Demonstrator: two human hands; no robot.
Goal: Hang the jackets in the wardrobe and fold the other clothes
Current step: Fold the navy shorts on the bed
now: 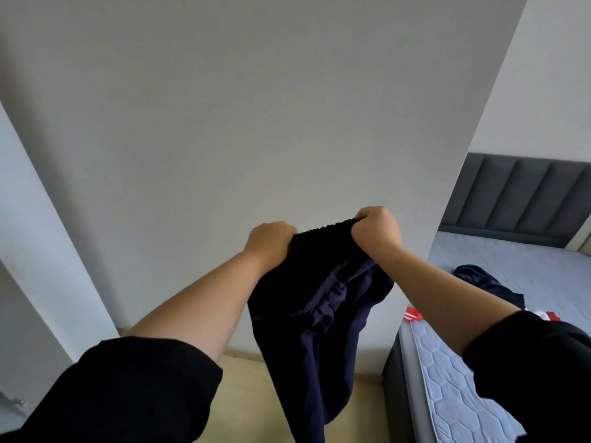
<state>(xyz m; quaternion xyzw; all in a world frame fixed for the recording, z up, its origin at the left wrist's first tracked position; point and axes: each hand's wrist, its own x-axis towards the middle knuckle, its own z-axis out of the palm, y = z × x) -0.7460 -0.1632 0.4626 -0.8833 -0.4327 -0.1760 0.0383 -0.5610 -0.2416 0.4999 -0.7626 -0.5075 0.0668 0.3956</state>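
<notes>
I hold up a dark navy garment with an elastic waistband [315, 314] in front of a white wall. My left hand [268, 239] grips the left end of its ribbed band, fingers curled round the cloth. At the right end, my right hand [377, 230] grips the same band. The rest of the fabric hangs down between my forearms toward the floor. Another dark garment [486, 282] lies crumpled on the bed at the right, with a red and white piece of clothing [414, 314] near the mattress edge.
A bed with a pale quilted mattress [457, 388] and a grey padded headboard [518, 196] fills the right side. A large white wall panel [243, 123] stands straight ahead. Beige floor [249, 394] shows below the hanging cloth.
</notes>
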